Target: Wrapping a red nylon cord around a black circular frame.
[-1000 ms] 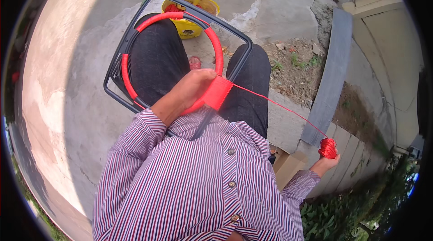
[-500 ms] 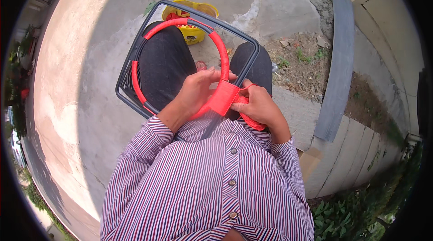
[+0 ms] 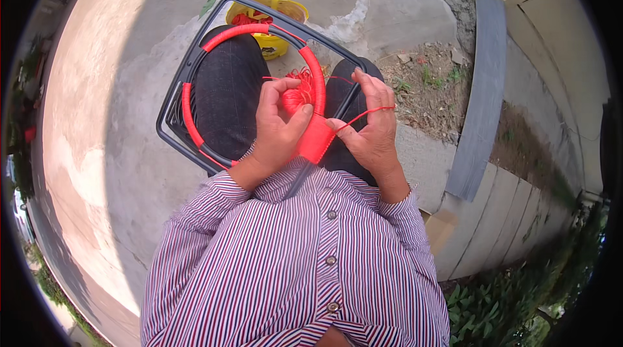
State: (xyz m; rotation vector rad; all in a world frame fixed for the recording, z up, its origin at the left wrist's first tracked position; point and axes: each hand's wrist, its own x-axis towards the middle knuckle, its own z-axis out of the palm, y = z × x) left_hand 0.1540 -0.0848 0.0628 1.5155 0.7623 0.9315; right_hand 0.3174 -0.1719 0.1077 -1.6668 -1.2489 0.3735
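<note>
A dark metal frame (image 3: pixel 328 43), roughly rectangular with rounded corners, rests across my lap. Inside it is a ring (image 3: pixel 316 64), mostly wrapped in red cord with some dark gaps. A wide red woven band (image 3: pixel 317 139) joins the ring to the frame's near right side. My left hand (image 3: pixel 278 127) has its fingers curled round a loose bundle of red cord (image 3: pixel 298 92) at the ring's inner edge. Across the fingers of my right hand (image 3: pixel 375 129) runs a taut strand of red cord (image 3: pixel 363 116), coming from the band. My right thumb lies by the band; a fingertip is near the frame bar.
Beyond my knees a yellow bucket (image 3: pixel 278 48) holds red material. At right are a dirt patch (image 3: pixel 425 84) with small weeds, a long grey board (image 3: pixel 479 100) and a wall. A brown cardboard piece (image 3: pixel 441 230) lies by my right elbow.
The red cord bundle has passed from beside my right hand to my left hand, inside the ring. My right hand has risen along the frame, drawing a strand out straight.
</note>
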